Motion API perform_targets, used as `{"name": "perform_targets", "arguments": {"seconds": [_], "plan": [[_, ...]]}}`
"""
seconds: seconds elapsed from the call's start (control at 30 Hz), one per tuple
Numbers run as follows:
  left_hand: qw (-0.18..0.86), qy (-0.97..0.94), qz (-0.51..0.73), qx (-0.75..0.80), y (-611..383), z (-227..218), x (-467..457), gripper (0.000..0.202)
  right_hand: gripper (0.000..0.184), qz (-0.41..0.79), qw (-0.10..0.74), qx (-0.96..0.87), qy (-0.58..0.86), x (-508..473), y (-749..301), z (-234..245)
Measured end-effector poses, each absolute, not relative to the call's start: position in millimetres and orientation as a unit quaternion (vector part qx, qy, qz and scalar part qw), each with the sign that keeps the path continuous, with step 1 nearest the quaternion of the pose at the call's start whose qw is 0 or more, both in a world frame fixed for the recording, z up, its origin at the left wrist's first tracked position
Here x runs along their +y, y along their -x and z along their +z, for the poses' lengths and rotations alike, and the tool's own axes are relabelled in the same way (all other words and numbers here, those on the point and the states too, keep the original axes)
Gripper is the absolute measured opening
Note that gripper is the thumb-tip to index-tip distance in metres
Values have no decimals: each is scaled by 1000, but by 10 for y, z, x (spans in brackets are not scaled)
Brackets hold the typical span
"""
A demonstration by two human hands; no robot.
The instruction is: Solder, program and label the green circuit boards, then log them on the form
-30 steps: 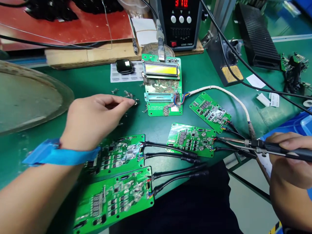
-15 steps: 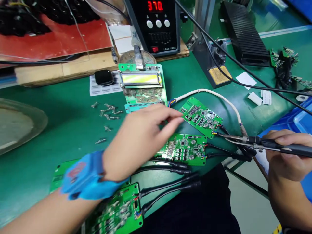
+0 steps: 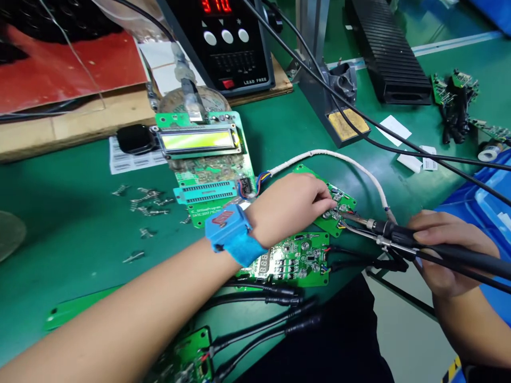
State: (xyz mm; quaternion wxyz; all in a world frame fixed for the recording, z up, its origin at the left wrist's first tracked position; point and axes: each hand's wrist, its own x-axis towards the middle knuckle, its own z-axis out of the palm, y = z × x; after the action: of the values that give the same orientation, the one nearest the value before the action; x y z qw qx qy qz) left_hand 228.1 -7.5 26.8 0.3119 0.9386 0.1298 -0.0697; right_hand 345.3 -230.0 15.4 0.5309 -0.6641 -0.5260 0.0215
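well, the right grip (image 3: 461, 234) holds a soldering iron (image 3: 399, 234).

"LEAD FREE" (image 3: 254, 81) and cropped red digits (image 3: 216, 6) on the black station (image 3: 231, 53), "DATE:2017" (image 3: 206, 215) on the display board (image 3: 211, 169)

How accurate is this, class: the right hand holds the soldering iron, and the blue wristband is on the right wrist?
The wrist is wrong: the head view shows the blue wristband on the left wrist. The right hand does hold the soldering iron.
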Motion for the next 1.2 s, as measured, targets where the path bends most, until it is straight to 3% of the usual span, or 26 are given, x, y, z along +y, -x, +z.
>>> {"name": "perform_targets", "arguments": {"seconds": [0.17, 0.37, 1.2], "plan": [[289, -943, -109, 126, -2367, 271, -60, 22, 25, 56, 533, -567, 625, -2213, -3470, 194], [247, -955, -113, 120, -2345, 245, -62, 25, 23, 57, 537, -559, 629, -2136, -3475, 167], [272, -949, -96, 124, -2337, 235, -54, 25, 14, 74, 505, -565, 649, -2029, -3470, 234]]}}
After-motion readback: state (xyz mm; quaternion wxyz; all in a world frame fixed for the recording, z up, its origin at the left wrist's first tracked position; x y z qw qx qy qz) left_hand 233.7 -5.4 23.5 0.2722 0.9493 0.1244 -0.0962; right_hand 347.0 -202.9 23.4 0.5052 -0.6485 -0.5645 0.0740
